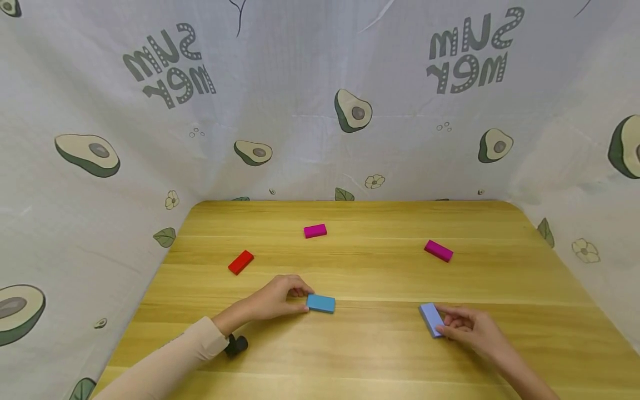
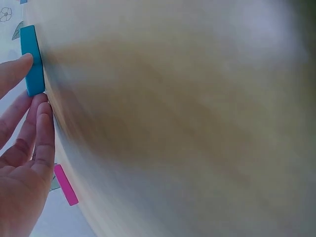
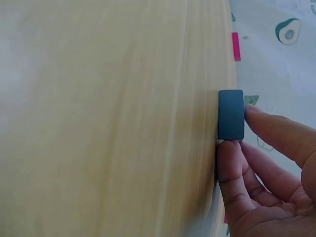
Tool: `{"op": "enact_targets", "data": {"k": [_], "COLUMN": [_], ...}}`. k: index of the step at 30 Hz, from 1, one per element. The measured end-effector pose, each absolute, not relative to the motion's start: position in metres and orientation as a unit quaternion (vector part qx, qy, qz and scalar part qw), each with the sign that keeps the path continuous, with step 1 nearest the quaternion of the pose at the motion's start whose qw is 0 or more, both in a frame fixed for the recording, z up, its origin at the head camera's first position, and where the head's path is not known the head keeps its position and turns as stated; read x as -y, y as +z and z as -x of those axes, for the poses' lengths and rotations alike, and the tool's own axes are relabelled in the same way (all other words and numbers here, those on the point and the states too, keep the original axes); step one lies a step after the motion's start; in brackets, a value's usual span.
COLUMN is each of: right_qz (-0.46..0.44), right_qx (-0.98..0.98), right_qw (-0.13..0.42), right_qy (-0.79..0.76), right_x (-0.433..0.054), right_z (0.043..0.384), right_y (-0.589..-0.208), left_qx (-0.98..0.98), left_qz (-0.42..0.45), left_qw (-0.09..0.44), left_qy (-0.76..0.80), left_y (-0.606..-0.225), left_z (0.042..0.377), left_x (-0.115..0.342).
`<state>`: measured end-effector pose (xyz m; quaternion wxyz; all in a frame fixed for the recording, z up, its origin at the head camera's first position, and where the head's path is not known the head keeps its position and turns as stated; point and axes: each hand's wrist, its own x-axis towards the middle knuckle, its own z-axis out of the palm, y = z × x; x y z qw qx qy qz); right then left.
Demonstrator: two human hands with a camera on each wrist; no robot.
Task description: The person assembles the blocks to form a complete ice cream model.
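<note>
Head camera shows two blocks lying between my hands on the table [image 1: 372, 355]: my left hand [image 1: 274, 298] pinches the blue block [image 1: 321, 304] by its left end, long axis nearly along the table's far edge; my right hand [image 1: 471, 329] pinches the lavender block [image 1: 431, 320] from its right, long axis pointing more toward that edge. The left wrist camera is too blurred to judge firmness.
</note>
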<state>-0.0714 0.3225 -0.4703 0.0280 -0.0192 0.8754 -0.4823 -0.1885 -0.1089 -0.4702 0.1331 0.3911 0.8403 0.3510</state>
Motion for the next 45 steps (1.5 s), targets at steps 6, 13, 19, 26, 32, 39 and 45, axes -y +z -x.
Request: {"op": "enact_targets", "data": {"k": [6, 13, 19, 26, 32, 39, 45], "right_qz": [0.019, 0.022, 0.013, 0.014, 0.021, 0.024, 0.033], "right_qx": [-0.875, -0.876, -0.882, -0.883, -0.886, -0.882, -0.878], "right_qw": [0.040, 0.046, 0.053, 0.056, 0.049, 0.049, 0.059], "right_qy": [-0.483, -0.479, -0.469, -0.465, -0.461, -0.468, -0.474], "right_x": [-0.320, -0.317, -0.313, -0.306, -0.301, -0.295, -0.289], "right_z": [0.071, 0.070, 0.071, 0.072, 0.071, 0.070, 0.071], "right_y": [-0.469, -0.468, -0.466, -0.468, -0.468, -0.466, -0.464], "left_qx": [-0.842, -0.844, -0.848, -0.850, -0.851, -0.848, -0.848], "left_qz": [-0.381, -0.370, -0.354, -0.347, -0.346, -0.345, -0.341], "left_qw": [0.133, 0.135, 0.141, 0.136, 0.135, 0.139, 0.144], "left_qy": [0.359, 0.363, 0.367, 0.372, 0.371, 0.377, 0.378], "left_y": [-0.471, -0.470, -0.470, -0.469, -0.467, -0.467, -0.465], "left_z": [0.189, 0.190, 0.190, 0.189, 0.190, 0.188, 0.190], "left_x": [0.108, 0.106, 0.105, 0.103, 0.099, 0.095, 0.092]}}
